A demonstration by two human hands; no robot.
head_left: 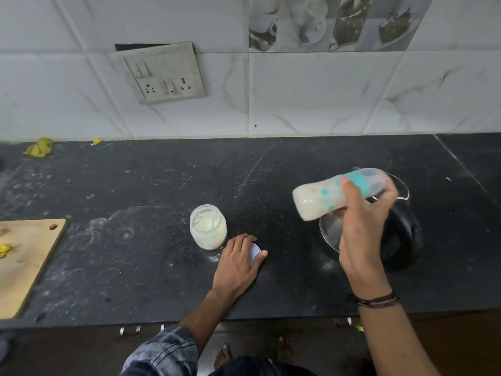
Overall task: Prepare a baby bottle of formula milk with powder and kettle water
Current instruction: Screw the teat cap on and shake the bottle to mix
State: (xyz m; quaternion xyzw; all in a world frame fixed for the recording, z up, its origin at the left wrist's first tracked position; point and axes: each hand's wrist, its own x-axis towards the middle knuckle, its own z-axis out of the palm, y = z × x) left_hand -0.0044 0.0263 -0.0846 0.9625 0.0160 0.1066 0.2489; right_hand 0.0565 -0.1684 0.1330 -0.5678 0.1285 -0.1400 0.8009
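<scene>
Looks like a home kitchen. Shows a dark speckled stone counter (135,240) dusted white, backed at 12 o'clock by marble-look wall tiles (325,99), including a tile printed with cups and cakes (325,23). Has a switch-and-socket plate (160,74) at 11 o'clock, a wooden cutting board (24,264) at 9, an open jar of pale powder (208,226) near centre, its white lid (256,251) at the jar's 4 o'clock, a black electric kettle (404,234) at 3, a milky baby bottle (320,202) held above it. Includes metal cabinet handles (130,330) and bare feet (222,356) at 6.

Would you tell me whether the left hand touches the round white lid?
Touching: head view shows the left hand curled over the round white lid, thumb at its rim.
</scene>
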